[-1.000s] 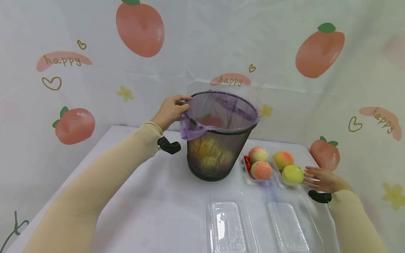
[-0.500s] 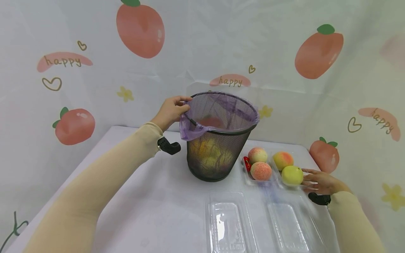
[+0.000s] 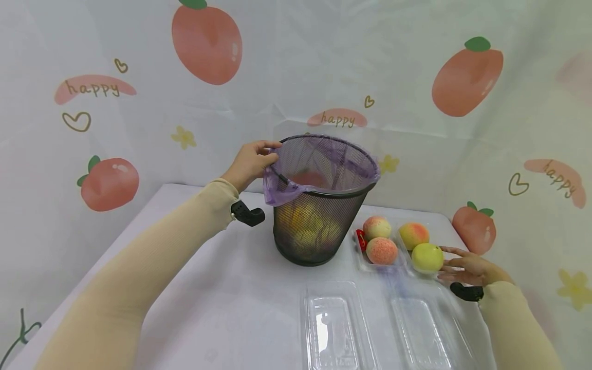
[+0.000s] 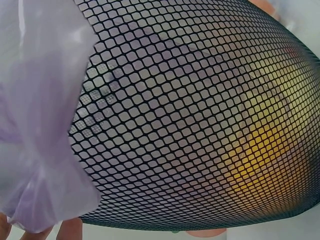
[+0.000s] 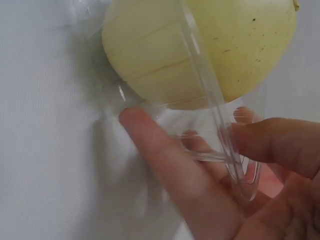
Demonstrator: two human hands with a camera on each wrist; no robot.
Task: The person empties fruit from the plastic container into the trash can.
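My left hand [image 3: 252, 162] grips the left rim of a black mesh wastebasket [image 3: 344, 210], lined with a purple plastic bag [image 3: 279, 194]. Yellow and reddish things show dimly inside the basket. In the left wrist view, bag folds [image 4: 40, 115] cover the left side, and only fingertips show below. On the right, my right hand [image 3: 468, 268] holds the corner of a clear plastic box [image 5: 200, 60] between thumb and fingers. A yellow-green round fruit [image 3: 427, 257] and an orange-yellow fruit [image 3: 413, 236] sit in that box.
Beside it, another clear box holds a peach [image 3: 376, 227], a coral-coloured round fruit [image 3: 381, 251] and a small red item [image 3: 361, 240]. Two clear trays [image 3: 333, 329] lie nearer on the white table [image 3: 222, 308]. A fruit-printed cloth [image 3: 259, 67] hangs behind.
My right hand has moved slightly left to the box's edge, and its fingers have closed on it. The left hand and the wastebasket have stayed in place.
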